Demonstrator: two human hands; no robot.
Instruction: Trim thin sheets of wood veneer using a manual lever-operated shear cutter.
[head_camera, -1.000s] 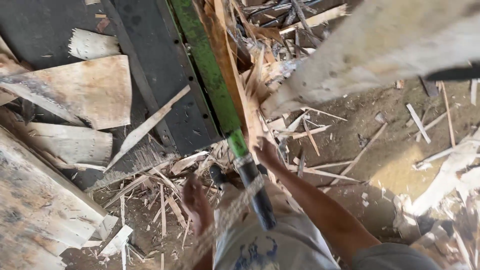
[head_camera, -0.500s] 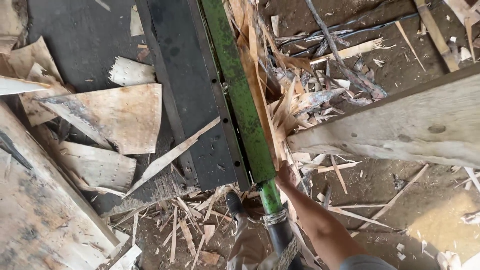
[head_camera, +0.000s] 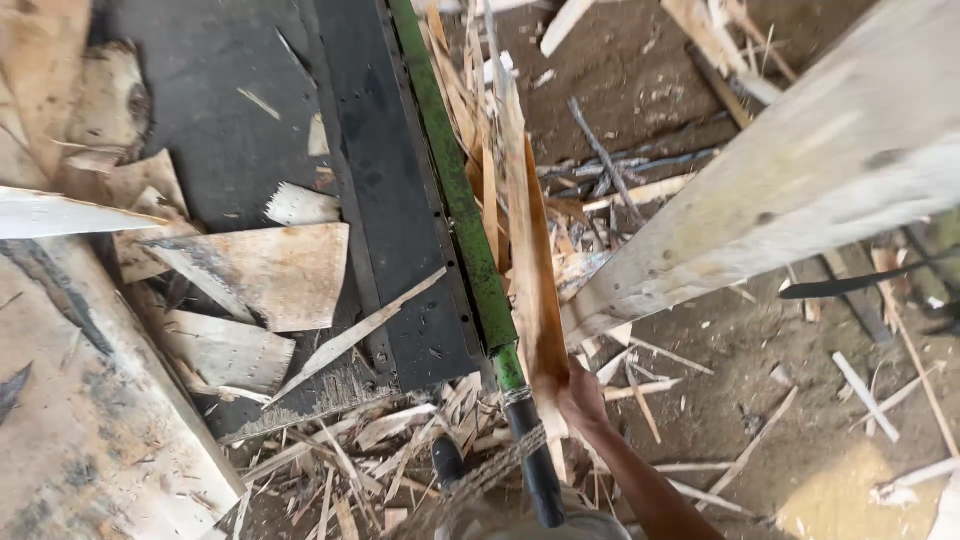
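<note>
Wood veneer fills the head view, the only one: the right hand (head_camera: 580, 395) grips the near end of one long thin strip (head_camera: 530, 270), fingers closed around it, and the strip stands on edge just beside the green bar (head_camera: 455, 190) of a black machine bed (head_camera: 400, 230). The left hand is out of sight, so its fingers cannot be told. Judging by the litter, much work is done: roughly five broad cut sheets (head_camera: 270, 270) lie left of the bed, and slivers (head_camera: 330, 470) too many to count cover the dirt near the person. More strips are bunched behind the held one, so some appears left. One pale plank (head_camera: 800, 190) slants across the right, and one black handle (head_camera: 540, 480) ends the bar.
</note>
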